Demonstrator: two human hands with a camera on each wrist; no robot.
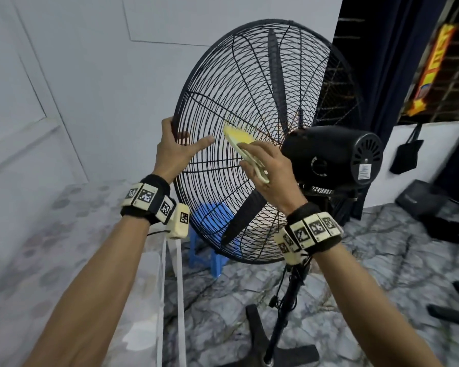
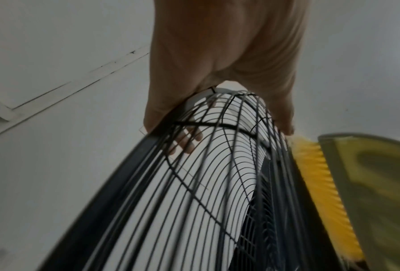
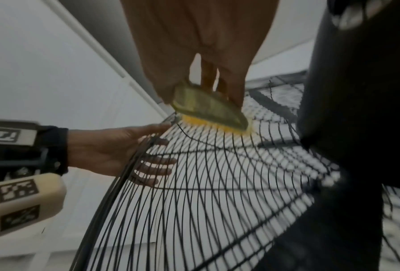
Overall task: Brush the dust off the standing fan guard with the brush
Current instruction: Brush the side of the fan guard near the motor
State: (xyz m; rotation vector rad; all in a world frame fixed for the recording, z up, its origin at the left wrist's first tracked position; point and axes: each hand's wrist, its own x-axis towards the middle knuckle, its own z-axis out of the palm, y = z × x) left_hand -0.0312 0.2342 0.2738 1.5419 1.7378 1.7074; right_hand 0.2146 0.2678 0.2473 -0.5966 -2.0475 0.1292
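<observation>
The standing fan's black wire guard (image 1: 249,75) faces away from me, tilted, with the blades visible behind the wires. My left hand (image 1: 188,143) grips the guard's left rim, thumb on the near side and fingers curled round to the far side. My right hand (image 1: 252,156) holds a pale brush (image 1: 239,137) whose yellow bristles press on the wires left of the hub. In the left wrist view the left hand (image 2: 229,78) clasps the guard (image 2: 194,183) beside the brush (image 2: 322,183). In the right wrist view the right hand (image 3: 206,80) holds the brush (image 3: 208,108) on the guard (image 3: 217,183).
The black motor housing (image 1: 334,154) juts out right of my right hand. The stand pole (image 1: 284,308) and cross base (image 1: 255,329) sit on a marbled floor. A blue stool (image 1: 210,223) stands behind the guard. A black bag (image 1: 406,154) hangs at right, by a dark curtain (image 1: 382,62).
</observation>
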